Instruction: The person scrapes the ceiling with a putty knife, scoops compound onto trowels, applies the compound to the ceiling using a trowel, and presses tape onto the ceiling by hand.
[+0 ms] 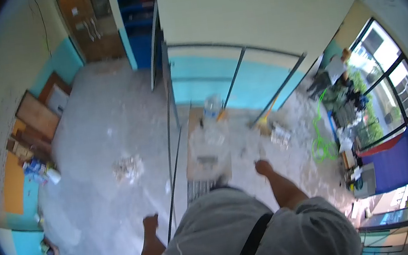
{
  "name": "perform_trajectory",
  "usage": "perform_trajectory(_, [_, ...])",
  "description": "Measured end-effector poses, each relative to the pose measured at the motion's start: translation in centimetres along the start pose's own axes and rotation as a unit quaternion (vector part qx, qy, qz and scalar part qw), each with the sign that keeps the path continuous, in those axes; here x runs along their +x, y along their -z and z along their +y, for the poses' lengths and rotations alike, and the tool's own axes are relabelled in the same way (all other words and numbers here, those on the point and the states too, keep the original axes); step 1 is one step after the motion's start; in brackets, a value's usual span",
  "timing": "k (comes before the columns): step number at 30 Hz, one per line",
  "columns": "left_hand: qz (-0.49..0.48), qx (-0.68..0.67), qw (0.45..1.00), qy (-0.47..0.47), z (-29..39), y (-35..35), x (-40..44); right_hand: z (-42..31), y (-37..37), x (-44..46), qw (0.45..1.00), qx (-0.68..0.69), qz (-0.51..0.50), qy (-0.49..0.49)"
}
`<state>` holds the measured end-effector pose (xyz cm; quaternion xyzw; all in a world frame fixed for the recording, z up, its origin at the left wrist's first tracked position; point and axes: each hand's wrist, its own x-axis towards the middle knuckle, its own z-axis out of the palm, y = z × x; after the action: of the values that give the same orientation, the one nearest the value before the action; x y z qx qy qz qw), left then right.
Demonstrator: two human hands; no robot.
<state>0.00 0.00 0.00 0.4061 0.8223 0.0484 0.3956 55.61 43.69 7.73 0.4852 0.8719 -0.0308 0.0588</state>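
Left fingers (150,219) and right fingers (262,166) curl, arms (288,192) outstretched.

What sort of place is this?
Probably a room being renovated, though I can't tell what the room is for. A scaffold-like metal frame stands in front of the camera wearer, a heap of debris lies on the floor, and a green cord or hose is loosely coiled.

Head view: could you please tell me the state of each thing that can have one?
Left hand, looks closed
Right hand, looks closed
Wooden double door, looks shut
Green cord, partly coiled
Brown board, leaning
Purple cloth, hanging
Clear jug, looks upright, fill unclear
Metal frame, standing
Pale debris, in a heap
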Motion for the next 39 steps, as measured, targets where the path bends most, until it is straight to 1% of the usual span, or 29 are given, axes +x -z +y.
perform_trajectory(1, [0.130,-0.293,0.947,0.015,1.8,3.4,-4.2,-4.1,3.9,-0.6,0.999,0.022,-0.036,0.007])
perform_trajectory(2, [0.096,-0.335,0.927,0.137,2.5,6.4,-4.7,-7.0,4.8,-0.4,0.987,0.079,-0.096,-0.101])
perform_trajectory(3, [0.075,-0.328,0.926,0.171,3.4,6.0,-4.2,-7.5,8.2,-1.3,0.993,0.040,-0.104,-0.043])
perform_trajectory(6, [0.047,-0.321,0.930,0.171,5.2,6.4,-4.1,-5.9,6.7,-2.0,0.989,0.037,-0.137,-0.039])
perform_trajectory(8, [0.015,-0.274,0.939,0.206,5.9,7.6,-3.5,-5.8,5.1,-2.4,0.987,0.043,-0.146,-0.045])
perform_trajectory(10, [-0.011,-0.194,0.959,0.208,6.1,8.6,-1.9,-5.7,4.0,-2.9,0.987,0.040,-0.153,-0.038])
perform_trajectory(11, [-0.017,-0.151,0.972,0.181,6.2,8.8,-0.8,-5.4,3.7,-3.0,0.987,0.033,-0.155,-0.027])
perform_trajectory(13, [0.014,-0.039,0.999,0.027,3.0,7.3,3.2,-4.6,2.6,-3.2,0.991,0.031,-0.132,-0.017])
perform_trajectory(15, [-0.009,0.010,1.000,0.006,3.2,8.0,5.8,-3.4,0.9,-3.6,0.989,0.011,-0.150,-0.004])
perform_trajectory(17, [0.027,0.026,0.997,-0.065,5.4,9.8,7.5,-2.2,0.0,-3.7,0.987,0.009,-0.162,-0.004])
perform_trajectory(18, [0.031,0.026,0.996,-0.073,6.6,10.7,8.7,-2.1,0.2,-3.3,0.983,0.042,-0.174,-0.035])
perform_trajectory(19, [0.036,0.026,0.996,-0.082,7.8,11.5,9.8,-1.9,0.9,-3.0,0.974,0.102,-0.183,-0.089])
perform_trajectory(20, [0.041,0.026,0.995,-0.091,8.9,12.3,11.0,-1.9,1.6,-2.6,0.937,0.218,-0.184,-0.204])
perform_trajectory(22, [0.027,0.019,0.997,-0.069,12.2,14.0,12.8,-1.1,1.7,-1.9,0.871,0.332,-0.171,-0.318])
perform_trajectory(25, [0.089,-0.020,0.995,-0.040,17.9,15.4,15.0,0.4,0.1,-1.0,0.849,0.377,-0.155,-0.336])
perform_trajectory(28, [0.083,-0.053,0.995,-0.013,22.1,15.5,17.4,1.5,2.6,-0.8,0.882,0.337,-0.141,-0.297])
perform_trajectory(29, [0.082,-0.039,0.996,-0.024,23.4,15.5,18.0,1.7,2.4,-0.6,0.873,0.347,-0.144,-0.311])
perform_trajectory(31, [0.080,-0.015,0.996,-0.045,27.5,16.5,17.2,3.6,-0.8,-2.1,0.855,0.364,-0.154,-0.336])
perform_trajectory(33, [0.028,-0.025,0.999,-0.006,29.0,16.2,17.6,4.5,-1.2,-3.4,0.894,0.328,-0.162,-0.257])
perform_trajectory(34, [0.002,-0.030,0.999,0.012,29.7,16.0,17.8,4.7,-1.5,-4.0,0.903,0.316,-0.167,-0.238])
perform_trajectory(35, [-0.010,-0.016,1.000,0.003,30.1,16.2,18.1,4.9,-1.8,-4.6,0.911,0.305,-0.172,-0.218])
perform_trajectory(39, [-0.050,0.048,0.997,-0.030,31.7,16.6,20.8,4.4,-2.7,-5.8,0.903,0.314,-0.191,-0.223])
